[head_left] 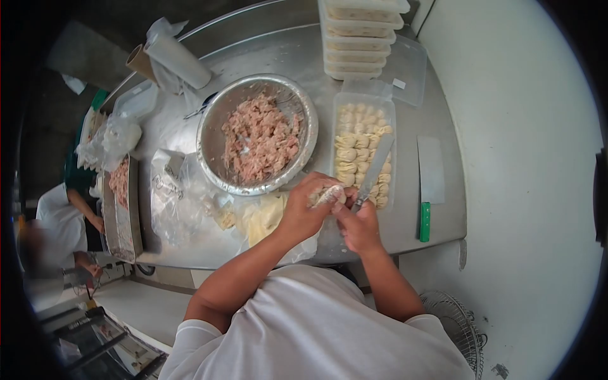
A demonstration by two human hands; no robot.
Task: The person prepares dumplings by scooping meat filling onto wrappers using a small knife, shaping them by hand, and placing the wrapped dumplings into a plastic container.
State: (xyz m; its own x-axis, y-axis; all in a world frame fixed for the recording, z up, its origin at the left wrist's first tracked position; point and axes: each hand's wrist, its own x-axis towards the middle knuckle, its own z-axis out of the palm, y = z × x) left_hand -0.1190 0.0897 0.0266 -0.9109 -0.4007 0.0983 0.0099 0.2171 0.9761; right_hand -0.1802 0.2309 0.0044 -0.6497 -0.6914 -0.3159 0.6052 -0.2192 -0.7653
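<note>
My left hand (305, 206) is closed around a filled dumpling (329, 195) with pale dough. Against it, my right hand (360, 227) grips a knife (378, 166) whose blade points up and away over a plastic tray (392, 190). Rows of folded dumplings (361, 149) fill that tray. To the left stands a metal bowl (310, 120) holding pink minced meat (259, 136). Yellow dough wrappers (269, 215) lie on plastic beside my left forearm.
Stacked containers (361, 44) stand at the back, beside a lid (408, 69). A green-handled cleaver (425, 221) lies on the right. Plastic rolls (180, 60), bags (171, 209) and a meat pan (132, 209) are on the left, where another person (63, 215) is.
</note>
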